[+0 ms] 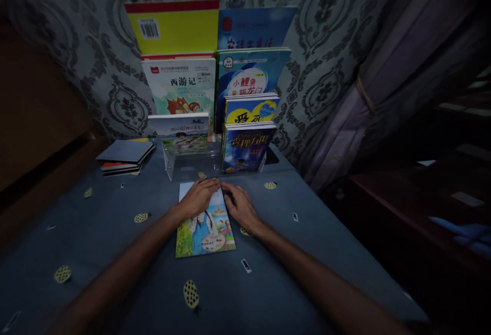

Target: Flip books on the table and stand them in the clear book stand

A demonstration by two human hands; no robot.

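A picture book (209, 240) with a bright painted cover lies on the table in front of me, its top end towards the rack. My left hand (200, 198) rests flat across the upper part of its cover, with the fingers stretched towards the top right corner. At the book's right edge is my right hand (242, 206), its fingers loosely curved and the thumb apart from them. The fingertips of both hands almost meet at that corner. Whether the right fingertips press on the book or only touch its edge, I cannot tell.
A clear rack (194, 166) behind the hands holds several upright books, including a white-and-green one (184, 82) and a dark blue one (247, 151). A small book stack (125, 153) lies at the left back. Patterned wall covering and a tied curtain (341, 135) border the table.
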